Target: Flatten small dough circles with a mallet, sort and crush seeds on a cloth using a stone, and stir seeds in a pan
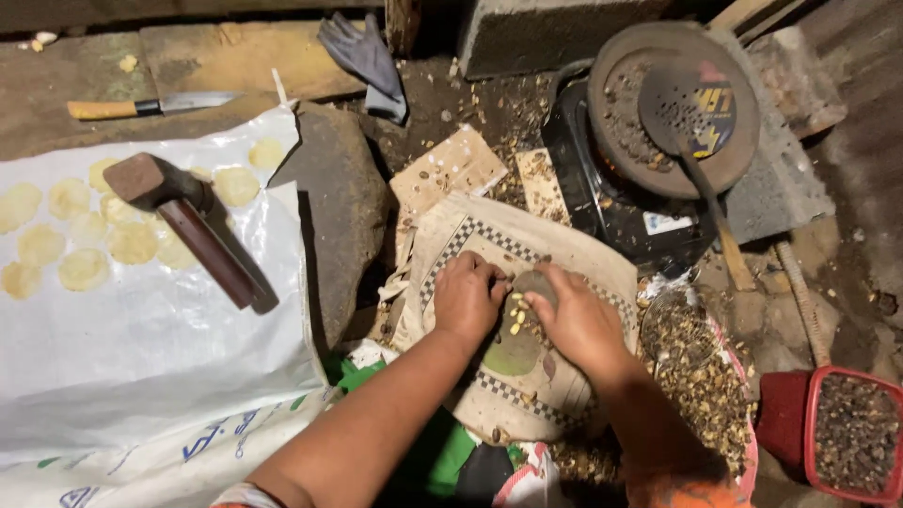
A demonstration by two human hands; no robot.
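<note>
Seen from a head camera looking down, a person sat on the ground with both bare hands meeting over a folded sack with a checkered border (564, 246) at the centre of the view. The left hand (467, 296) rested knuckles up, its fingers curled together and touching a small dark flat stone (534, 281). The right hand (576, 318), at 3 o'clock from the left, had its fingers closed around the same stone from the other side. Several pale yellow kernels (515, 315) lay just beneath the stone, between the two hands.

At 9 o'clock a white plastic sheet (141, 348) held flattened pale discs (85, 268) and a heavy stone-headed mallet (183, 212). At 11 o'clock a knife with a yellow handle (146, 105) lay on a wooden plank, and at 12 o'clock a dark glove (362, 56). At 1 o'clock a round pan of dark seeds (621, 122) sat on a stove with a perforated ladle (691, 141) across it. At 4 o'clock lay a heap of husks (701, 376), and beside it a red tub of dark seeds (851, 433).
</note>
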